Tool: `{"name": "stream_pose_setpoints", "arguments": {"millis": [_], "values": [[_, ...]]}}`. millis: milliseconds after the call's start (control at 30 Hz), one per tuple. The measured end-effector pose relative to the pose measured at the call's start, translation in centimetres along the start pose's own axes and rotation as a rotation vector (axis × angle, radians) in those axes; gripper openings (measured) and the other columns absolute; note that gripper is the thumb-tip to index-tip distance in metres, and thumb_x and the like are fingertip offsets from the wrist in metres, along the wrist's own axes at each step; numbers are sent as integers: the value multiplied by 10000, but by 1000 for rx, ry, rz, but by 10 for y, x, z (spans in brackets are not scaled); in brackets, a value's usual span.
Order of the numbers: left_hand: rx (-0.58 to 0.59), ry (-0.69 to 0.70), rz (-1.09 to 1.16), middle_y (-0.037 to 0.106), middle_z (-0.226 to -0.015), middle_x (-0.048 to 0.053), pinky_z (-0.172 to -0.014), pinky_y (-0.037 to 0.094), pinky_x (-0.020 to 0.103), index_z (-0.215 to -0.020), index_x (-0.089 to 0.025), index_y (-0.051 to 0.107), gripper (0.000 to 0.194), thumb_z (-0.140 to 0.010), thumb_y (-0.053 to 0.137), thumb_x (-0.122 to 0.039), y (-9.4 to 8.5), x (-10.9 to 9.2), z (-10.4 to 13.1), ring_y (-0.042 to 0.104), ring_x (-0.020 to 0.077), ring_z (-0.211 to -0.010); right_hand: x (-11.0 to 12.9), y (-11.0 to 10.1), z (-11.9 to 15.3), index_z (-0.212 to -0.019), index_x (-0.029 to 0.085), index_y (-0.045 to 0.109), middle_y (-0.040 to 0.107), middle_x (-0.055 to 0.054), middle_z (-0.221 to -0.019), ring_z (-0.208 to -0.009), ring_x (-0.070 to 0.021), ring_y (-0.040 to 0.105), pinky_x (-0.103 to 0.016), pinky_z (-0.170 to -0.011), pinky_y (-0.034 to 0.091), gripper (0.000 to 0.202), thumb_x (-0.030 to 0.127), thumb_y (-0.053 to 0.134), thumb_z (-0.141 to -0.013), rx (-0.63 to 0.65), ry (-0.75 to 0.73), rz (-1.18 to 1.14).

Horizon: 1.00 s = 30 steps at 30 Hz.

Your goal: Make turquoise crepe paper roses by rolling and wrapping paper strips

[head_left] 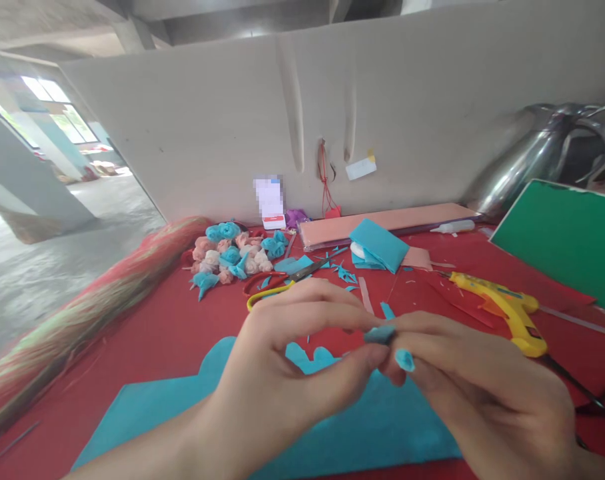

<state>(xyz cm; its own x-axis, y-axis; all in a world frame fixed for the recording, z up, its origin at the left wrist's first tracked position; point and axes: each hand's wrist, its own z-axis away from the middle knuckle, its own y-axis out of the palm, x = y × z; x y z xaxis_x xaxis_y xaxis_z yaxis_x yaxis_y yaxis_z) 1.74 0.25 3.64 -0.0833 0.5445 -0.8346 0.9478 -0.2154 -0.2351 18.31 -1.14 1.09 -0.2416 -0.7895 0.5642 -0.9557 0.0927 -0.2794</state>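
Between my two hands is a small piece of blue crepe paper (380, 334), partly rolled. Its fingers pinched, my left hand (302, 360) grips the paper's left end between thumb and fingertips. My right hand (477, 380) closes on the other end, and a rolled blue tip (405, 360) pokes out below its fingers. Most of the piece is hidden by the fingers. Under both hands lies a large blue crepe paper sheet (147, 417) with a scalloped far edge.
Behind my hands lie scissors (302, 270) with red and yellow handles, blue scraps (343, 272) and a folded blue paper packet (380, 243). Paper flowers (230, 257) are heaped at back left. To the right are a yellow glue gun (512, 310), a green board (562, 240) and a metal jug (527, 160).
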Motion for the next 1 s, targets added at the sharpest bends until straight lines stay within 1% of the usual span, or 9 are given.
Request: {"name": "stream_pose_setpoints", "arguments": {"millis": [167,267,433,533,633,733,833,900,1000], "values": [[15,-6,34,685,-749,-49,-648,553,170,-801,-323,767,253,-739,701,-87,0,0,-1,635,95,-700,-1,0,-2,-763,203,630,714,42,-720,-612,-62,652,-98,-614,533,172,42,576,-789,2,-22,8],[46,-31,103,679,-760,-39,-655,574,169,-819,-321,771,264,-754,689,-79,0,1,-3,648,97,-704,-1,-1,-2,-741,192,634,705,50,-657,-571,-58,642,-97,-589,523,176,40,560,-788,24,14,-48],[155,-89,273,640,-773,-14,-565,602,214,-926,-341,755,276,-824,628,-119,3,9,-3,654,107,-607,-4,-1,0,-681,195,636,662,54,-593,-515,-48,613,-79,-529,502,214,131,546,-864,120,198,-183],[210,-125,336,614,-782,0,-585,617,265,-960,-339,747,266,-856,595,-147,3,13,-1,671,135,-625,-6,0,-1,-675,197,642,636,49,-557,-482,-47,589,-70,-492,491,253,173,522,-896,172,277,-266],[229,-166,422,564,-884,10,-619,625,302,-966,-322,747,253,-864,584,-157,2,15,1,691,146,-632,-8,3,0,-654,198,645,587,35,-525,-460,-56,556,-86,-455,476,296,259,516,-913,185,360,-461],[238,-192,435,556,-873,3,-620,617,267,-956,-313,752,240,-860,595,-160,1,14,0,695,134,-622,-10,4,1,-658,200,657,544,35,-522,-462,-46,512,-89,-457,449,294,351,567,-893,204,543,-723],[241,-223,472,549,-840,-11,-623,594,200,-915,-281,766,208,-850,615,-155,2,14,-2,682,91,-603,-10,5,1,-681,200,670,544,42,-538,-481,-28,498,-83,-480,430,258,389,629,-851,215,743,-954],[232,-224,488,546,-825,-15,-626,579,167,-895,-267,772,199,-843,623,-145,3,15,-2,658,65,-609,-11,5,1,-701,204,686,556,41,-549,-491,-26,504,-87,-491,430,231,370,634,-852,213,793,-1027],[172,-211,451,551,-807,-10,-619,554,146,-839,-244,783,167,-818,651,-144,4,17,-2,612,54,-632,-13,7,2,-720,213,706,562,40,-547,-486,-28,507,-97,-489,430,224,337,607,-878,206,801,-1061]]}}
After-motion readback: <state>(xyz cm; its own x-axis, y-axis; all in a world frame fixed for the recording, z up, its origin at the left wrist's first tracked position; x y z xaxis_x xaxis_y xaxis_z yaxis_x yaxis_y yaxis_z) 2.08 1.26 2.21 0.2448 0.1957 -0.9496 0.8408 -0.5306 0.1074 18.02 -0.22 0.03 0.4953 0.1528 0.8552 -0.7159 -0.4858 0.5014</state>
